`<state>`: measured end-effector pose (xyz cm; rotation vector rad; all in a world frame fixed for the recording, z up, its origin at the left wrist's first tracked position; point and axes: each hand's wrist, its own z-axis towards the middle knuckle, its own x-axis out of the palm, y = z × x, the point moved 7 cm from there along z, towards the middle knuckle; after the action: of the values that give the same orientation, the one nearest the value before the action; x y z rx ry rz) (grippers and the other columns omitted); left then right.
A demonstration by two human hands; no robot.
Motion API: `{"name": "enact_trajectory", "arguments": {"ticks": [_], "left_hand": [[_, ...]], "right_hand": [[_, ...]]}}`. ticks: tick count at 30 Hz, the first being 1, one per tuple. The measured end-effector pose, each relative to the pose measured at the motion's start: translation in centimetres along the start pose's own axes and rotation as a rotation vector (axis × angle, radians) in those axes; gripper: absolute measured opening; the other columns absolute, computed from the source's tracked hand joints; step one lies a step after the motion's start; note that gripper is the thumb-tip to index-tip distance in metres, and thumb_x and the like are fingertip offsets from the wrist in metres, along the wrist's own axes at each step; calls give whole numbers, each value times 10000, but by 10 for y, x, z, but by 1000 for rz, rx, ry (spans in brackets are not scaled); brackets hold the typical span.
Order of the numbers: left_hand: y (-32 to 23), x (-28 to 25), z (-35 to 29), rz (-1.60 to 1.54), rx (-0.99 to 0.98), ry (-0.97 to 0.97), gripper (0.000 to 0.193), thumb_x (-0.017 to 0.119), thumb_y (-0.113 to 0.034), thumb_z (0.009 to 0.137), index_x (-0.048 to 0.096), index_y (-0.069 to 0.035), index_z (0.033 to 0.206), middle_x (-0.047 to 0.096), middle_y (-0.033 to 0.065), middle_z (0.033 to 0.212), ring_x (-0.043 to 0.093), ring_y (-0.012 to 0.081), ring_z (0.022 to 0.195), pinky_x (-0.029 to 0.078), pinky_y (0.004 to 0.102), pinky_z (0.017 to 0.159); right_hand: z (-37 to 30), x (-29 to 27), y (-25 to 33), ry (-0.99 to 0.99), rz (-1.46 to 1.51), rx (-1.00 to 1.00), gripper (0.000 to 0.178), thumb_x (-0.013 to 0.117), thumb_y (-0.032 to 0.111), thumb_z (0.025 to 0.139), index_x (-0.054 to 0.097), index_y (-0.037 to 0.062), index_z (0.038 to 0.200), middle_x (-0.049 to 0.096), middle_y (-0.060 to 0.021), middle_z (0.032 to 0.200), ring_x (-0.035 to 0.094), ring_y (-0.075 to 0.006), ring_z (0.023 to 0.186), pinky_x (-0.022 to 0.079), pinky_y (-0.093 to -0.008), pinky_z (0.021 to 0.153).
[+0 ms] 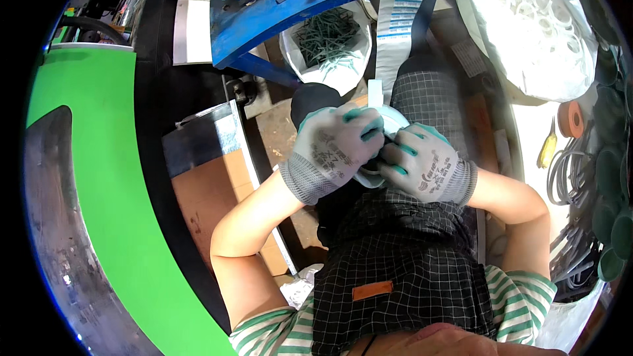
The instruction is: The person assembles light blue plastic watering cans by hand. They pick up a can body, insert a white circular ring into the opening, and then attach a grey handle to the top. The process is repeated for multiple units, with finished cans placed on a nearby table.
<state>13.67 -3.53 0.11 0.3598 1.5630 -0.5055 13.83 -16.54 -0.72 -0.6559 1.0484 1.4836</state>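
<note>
Both my hands wear grey gloves with teal palms and meet above my lap. Between them is a pale blue-grey round plastic piece [394,118], its curved rim showing beyond and below my fingers. A short flat tab [375,92] of the same pale colour sticks out at its far side. My left hand [339,144] is closed on the piece's left side, fingers curled inward. From the right, my right hand [422,163] grips it with bent fingers. The gloves hide the middle of the piece, so its exact kind cannot be made out.
Ahead, a white bucket [349,72] holds thin dark-green strips beneath a blue metal bench [264,23]. A white bag [484,16] of pale plastic rings stands right, near an orange tape roll [570,119], yellow-handled tool [547,150] and green round pieces [622,234]. Left is a green surface [109,178].
</note>
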Motion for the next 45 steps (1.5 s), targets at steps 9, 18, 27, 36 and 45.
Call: {"name": "enact_trajectory", "arguments": {"ticks": [9,18,27,36,45], "left_hand": [[31,-10,-25,-521,-44,-489,287,847,-44,798,704,-62,1046,748,139,1097,752,283,952,606,368,853],[115,54,14,-864,-408,-454,348,733,25,939,671,0,1281,739,76,1190,658,83,926,543,242,855],[149,122,106,-778,-497,-163,913,878,-410,826,424,-89,1551,692,152,1308,701,271,1148,557,408,1003],[119,86,121,-718,-326,-338,399,817,-173,877,723,-75,1252,767,84,1017,735,158,879,592,311,841],[124,86,105,-754,-288,-384,151,811,-115,857,780,-67,996,730,91,1087,719,206,947,575,328,843]], "right_hand": [[-40,1,-154,-605,984,735,350,799,175,920,690,9,1209,706,-59,1091,663,-98,908,543,-250,807],[-108,182,-406,-532,1128,1186,557,869,262,864,678,-9,1310,697,-135,1283,682,-242,1130,535,-339,995],[-117,136,-307,-620,1426,930,191,681,190,1015,651,43,1132,608,7,945,550,-96,849,483,-268,822],[-92,79,-270,-846,1368,988,207,689,198,1018,667,15,1115,630,1,922,569,-73,835,479,-238,779],[-89,88,-272,-848,1422,1015,226,698,206,1020,673,8,1126,669,-26,960,623,-107,857,527,-267,798]]}}
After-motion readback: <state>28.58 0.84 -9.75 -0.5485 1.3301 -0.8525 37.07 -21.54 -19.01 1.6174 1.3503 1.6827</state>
